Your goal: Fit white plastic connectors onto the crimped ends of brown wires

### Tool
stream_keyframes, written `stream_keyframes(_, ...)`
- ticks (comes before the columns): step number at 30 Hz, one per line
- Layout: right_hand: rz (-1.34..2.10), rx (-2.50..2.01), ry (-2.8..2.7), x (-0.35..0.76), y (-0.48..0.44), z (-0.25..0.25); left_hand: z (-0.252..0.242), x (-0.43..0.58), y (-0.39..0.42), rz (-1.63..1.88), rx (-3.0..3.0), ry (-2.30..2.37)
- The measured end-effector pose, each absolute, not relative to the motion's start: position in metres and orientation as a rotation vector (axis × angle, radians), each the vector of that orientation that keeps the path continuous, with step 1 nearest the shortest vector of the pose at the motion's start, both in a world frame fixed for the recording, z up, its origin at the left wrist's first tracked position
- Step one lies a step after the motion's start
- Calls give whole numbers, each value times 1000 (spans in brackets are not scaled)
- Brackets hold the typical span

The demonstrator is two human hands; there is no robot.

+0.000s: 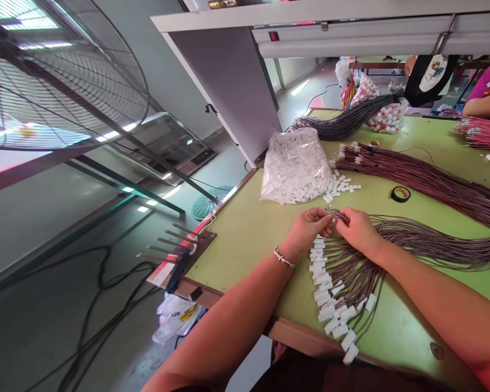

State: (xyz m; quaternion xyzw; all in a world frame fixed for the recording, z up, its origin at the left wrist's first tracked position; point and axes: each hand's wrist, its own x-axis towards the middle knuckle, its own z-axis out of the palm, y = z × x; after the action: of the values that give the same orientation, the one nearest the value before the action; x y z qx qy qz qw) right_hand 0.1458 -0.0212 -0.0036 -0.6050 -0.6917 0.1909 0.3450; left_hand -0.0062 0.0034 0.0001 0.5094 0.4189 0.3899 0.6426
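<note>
My right hand is wrapped round a bundle of thin brown wires, whose metal-tipped ends stick out toward the left. Close against it, my left hand pinches at those tips with thumb and forefinger; what sits between the fingers is mostly hidden, perhaps a wire end. Below both hands, wires with white plastic connectors on their ends fan out down to the table's front edge. Just beyond my hands, loose white connectors lie beside a clear plastic bag full of more of them.
A roll of black tape and dark red wire bundles lie to the right on the green table. Metal prongs stick out at its left edge. A large fan stands left. Another person's arm shows far right.
</note>
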Motion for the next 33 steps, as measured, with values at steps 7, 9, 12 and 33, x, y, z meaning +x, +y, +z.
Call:
stream_keyframes(7,851,-1510,-1625,148,-15,-4,-2,-5,1,993,1215,911)
stream_keyframes(9,958,-1486,-1565,148,-14,-3,-1,-5,0,1026,1248,900)
stream_keyframes(12,1058,-1460,-1502,149,-13,-2,-1,-5,0,1029,1325,915)
stream_keyframes(33,1181,-1392,-1293,157,-11,-5,0,-20,3,851,1480,1019)
